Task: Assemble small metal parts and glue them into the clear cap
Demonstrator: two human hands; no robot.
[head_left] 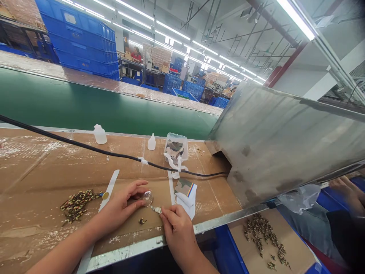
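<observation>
My left hand (132,201) rests on the cardboard-covered table, its thumb and fingers closed round a small clear round piece (148,198) with a shiny rim. Between the thumb and forefinger of my right hand (176,224) is a small pale pointed piece (156,209), its tip close to the clear one; its exact kind is not plain. Just below them lies a single small dark-and-yellow part (142,220). A heap of similar parts (78,205) is left of my left wrist, beside a small yellow disc (105,195). Right of my hands lies a folded camouflage-and-white cloth (186,194).
A black cable (114,153) crosses the table to a metal housing (285,152). Behind it stand two white bottles (100,135) and a clear tub (184,146) with camouflage cloth. A green conveyor (85,106) runs beyond. Lower right, more parts (264,232) lie on cardboard near another person's hand (349,192).
</observation>
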